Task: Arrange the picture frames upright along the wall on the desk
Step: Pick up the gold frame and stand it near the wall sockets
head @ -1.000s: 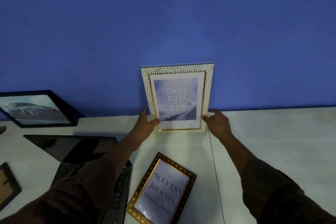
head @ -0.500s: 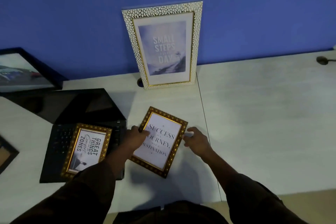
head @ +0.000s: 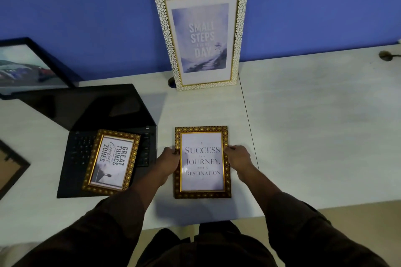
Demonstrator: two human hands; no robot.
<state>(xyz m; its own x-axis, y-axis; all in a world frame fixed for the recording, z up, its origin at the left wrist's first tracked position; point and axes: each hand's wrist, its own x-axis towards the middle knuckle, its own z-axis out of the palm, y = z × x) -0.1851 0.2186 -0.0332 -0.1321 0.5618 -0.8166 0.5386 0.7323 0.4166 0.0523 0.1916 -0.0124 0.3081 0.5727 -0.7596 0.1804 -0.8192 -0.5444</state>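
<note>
— What is the setting, and what is getting lost at the edges?

— A pale desk (head: 314, 125) is running along a blue wall (head: 86, 6). At far left a black frame with a car picture (head: 28, 67) is being cut off by the picture edge, and a second dark frame (head: 10, 165) is showing only a corner at near left. A small dark fitting (head: 387, 55) at far right is too blurred to identify.

— And the hands?

— The left hand (head: 168, 161) and right hand (head: 238, 158) are gripping the "Success" frame (head: 202, 161) by its two long sides, fingers curled closed over the ornate gold border, thumbs on the front. Whether the frame is lying flat or being lifted is hard to tell.

— Where are the other frames sitting?

— The white pebbled frame (head: 200, 34) is standing upright against the wall, directly beyond the held one. The "Great Things" frame (head: 111, 161) is lying tilted on the keyboard of an open laptop (head: 104, 115), just left of the left hand.

— Any room to move?

— The desk right of the seam (head: 247, 115) is lying bare, all the way to the wall.
</note>
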